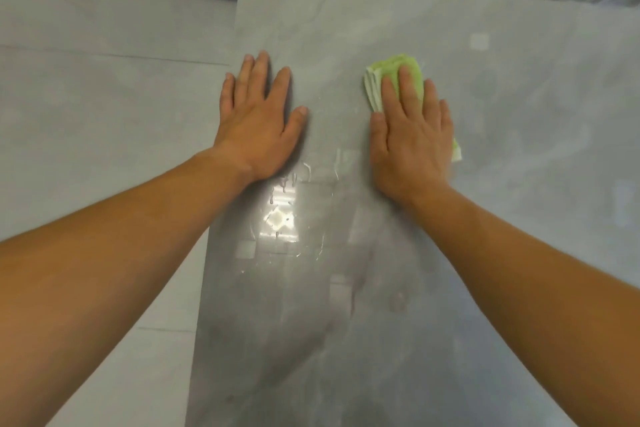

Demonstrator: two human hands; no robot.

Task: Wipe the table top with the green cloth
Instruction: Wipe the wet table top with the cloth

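Both hands lie flat, fingers straight: left hand on table top, right hand pressing green cloth.

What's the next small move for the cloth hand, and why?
Probably slide the right hand, pressing flat on the green cloth, back and left onto the wet streaks on the table top: droplets glisten there, near the left hand, which rests flat.

green cloth: folded, flat on table top | grey, glossy, wet streaks

Both bare forearms reach forward, the left hand and right hand flat, palms down, fingers straight.
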